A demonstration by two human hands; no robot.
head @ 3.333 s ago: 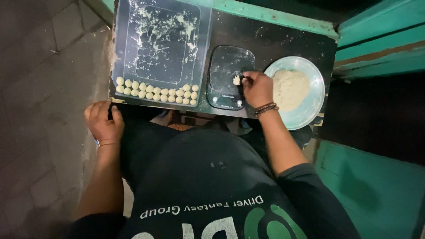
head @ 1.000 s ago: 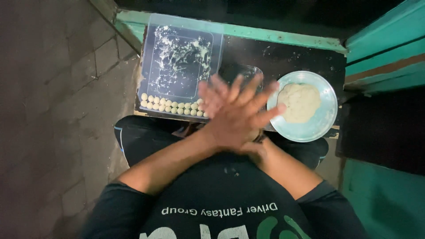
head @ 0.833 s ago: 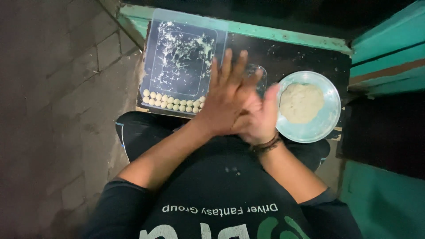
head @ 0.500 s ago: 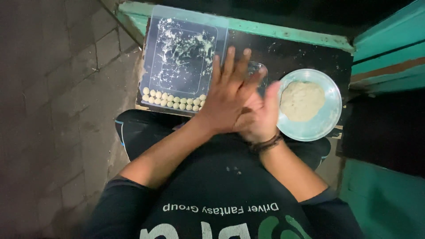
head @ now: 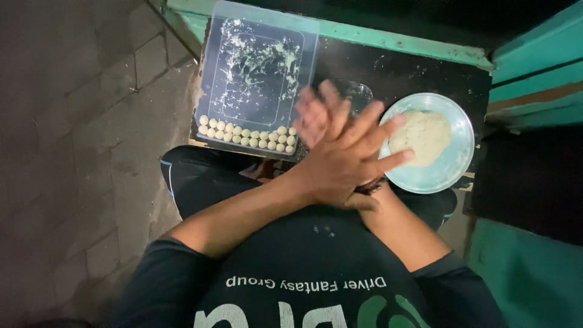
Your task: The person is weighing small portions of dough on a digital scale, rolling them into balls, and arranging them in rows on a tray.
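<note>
Two hands are pressed together, palm on palm, in front of the person's chest. The left hand (head: pixel 340 161) lies on top, flat and open, its fingers spread and pointing toward two o'clock, the tips reaching over the near rim of the plate. The right hand (head: pixel 317 112) lies underneath, crossed beneath it, its blurred fingers pointing toward twelve o'clock; it too looks flat and open. Whether anything sits between the palms cannot be told, since the upper hand hides that spot.

At three o'clock from the hands stands a round, pale green plate (head: pixel 456 167) holding a lump of pale dough (head: pixel 425 133). At ten o'clock lies a clear plastic tray (head: pixel 258 42), smeared inside with flour. Along its near edge, two rows of small dough balls (head: pixel 246 133) sit side by side, touching one another, the right end of the rows just beside the right hand. Behind the hands, at twelve o'clock, a small flat scale (head: pixel 357 92) with a glossy top is partly hidden by the fingers.

Tray, scale and plate all rest on a dark tabletop (head: pixel 413 73) dusted with flour, edged at the far side by a green painted rail (head: pixel 388 37). At nine o'clock the ground is grey paving stone (head: pixel 73 121).
</note>
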